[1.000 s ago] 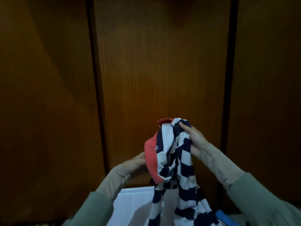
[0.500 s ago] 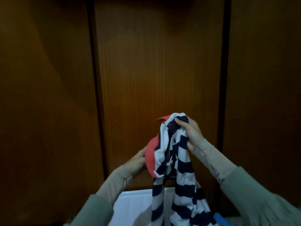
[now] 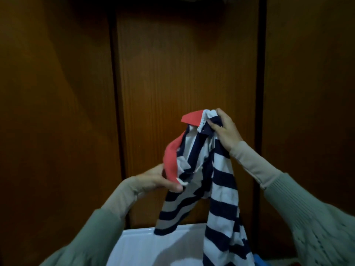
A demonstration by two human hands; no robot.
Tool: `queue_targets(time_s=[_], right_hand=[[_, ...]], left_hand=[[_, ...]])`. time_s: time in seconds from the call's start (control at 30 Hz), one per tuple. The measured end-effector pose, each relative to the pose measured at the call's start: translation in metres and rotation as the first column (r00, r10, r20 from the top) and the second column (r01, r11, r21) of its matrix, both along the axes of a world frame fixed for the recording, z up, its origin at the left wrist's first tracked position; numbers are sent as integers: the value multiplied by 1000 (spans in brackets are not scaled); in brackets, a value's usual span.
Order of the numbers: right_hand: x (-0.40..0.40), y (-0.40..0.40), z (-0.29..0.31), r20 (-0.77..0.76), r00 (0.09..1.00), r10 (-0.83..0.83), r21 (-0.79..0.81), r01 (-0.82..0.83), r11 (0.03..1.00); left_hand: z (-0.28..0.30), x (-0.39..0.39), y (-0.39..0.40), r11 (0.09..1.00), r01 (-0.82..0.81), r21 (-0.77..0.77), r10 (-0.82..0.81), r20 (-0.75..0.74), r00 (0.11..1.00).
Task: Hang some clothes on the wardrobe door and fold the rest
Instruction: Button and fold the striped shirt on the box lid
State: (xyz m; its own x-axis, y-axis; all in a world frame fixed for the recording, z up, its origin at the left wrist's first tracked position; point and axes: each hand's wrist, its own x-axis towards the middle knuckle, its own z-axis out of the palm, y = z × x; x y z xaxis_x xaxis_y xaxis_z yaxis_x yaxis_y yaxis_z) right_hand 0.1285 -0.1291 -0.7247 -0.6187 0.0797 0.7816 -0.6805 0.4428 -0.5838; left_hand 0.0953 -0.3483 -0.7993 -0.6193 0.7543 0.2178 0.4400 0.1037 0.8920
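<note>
At the left, our left hand (image 3: 153, 182) pinches the lower end of the coral collar (image 3: 171, 160) of the striped shirt (image 3: 221, 181), thumb pressed against the fabric; the rest of its fingers sit behind the cloth, so we cannot tell how much they hold. That grip looks slight, and we judge that a tug to spread the collar could pull it free and let that side drop.

In the middle, the shirt hangs bunched and twisted in the air in front of the wardrobe door (image 3: 188, 64), its lower part trailing over a white surface (image 3: 153, 244). One loose striped flap ends just above the white edge. With the cloth this tangled, we think shoulders and sleeves could be mistaken for one another, and the shirt might end up hung crooked or folded inside out. The trailing part could also snag on the white edge if we lift quickly.

At the right, our right hand (image 3: 225, 131) is clenched around a wad of fabric near the collar's upper end.

No hanger or hook shows anywhere. The top of the door is dark and cut off, so where the shirt would hang is unclear. The shirt's hem runs out of view below, a blue object (image 3: 258, 260) peeks at the lower right, and we cannot say what the white surface belongs to.
</note>
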Motion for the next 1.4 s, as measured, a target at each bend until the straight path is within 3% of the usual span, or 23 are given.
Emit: queue_targets(time_s=[0.07,0.17,0.3,0.43,0.57,0.67,0.8,0.9,1.03,1.23,1.33,1.4], right_hand=[[-2,-1,5,2,1000,-10,-2,10,1000],[3,-2,11,20,998,-63,11,62,998],[11,5,19,63,997,-42,109,35,993],[17,8,20,137,990,-33,247,-2,969],[25,-4,23,51,998,-48,252,33,967],[41,-14,35,105,982,157,137,-171,976],[61,-25,48,145,889,434,-48,-432,901],[67,-36,43,173,770,615,-214,-580,786],[63,-50,27,156,652,742,-326,-675,662],[52,-68,18,100,603,791,-446,-684,578],[51,-68,22,82,718,692,-405,-610,681],[50,-64,22,90,732,676,-390,-598,700]], left_hand=[[-2,10,3,993,-82,-84,79,-34,996],[3,22,12,960,-266,88,266,11,964],[28,19,18,823,-464,329,442,142,886],[57,20,13,702,-528,478,528,148,836],[85,26,2,601,-557,573,675,10,738],[109,41,-8,565,-531,631,717,-58,694],[133,61,-18,607,-476,637,684,-113,721],[138,69,-25,658,-454,601,634,-117,764],[131,71,-31,682,-441,583,580,-64,812],[125,68,-42,738,-475,480,568,-61,821],[123,66,-46,734,-517,441,612,-99,784],[121,65,-47,702,-542,463,650,-106,752]])
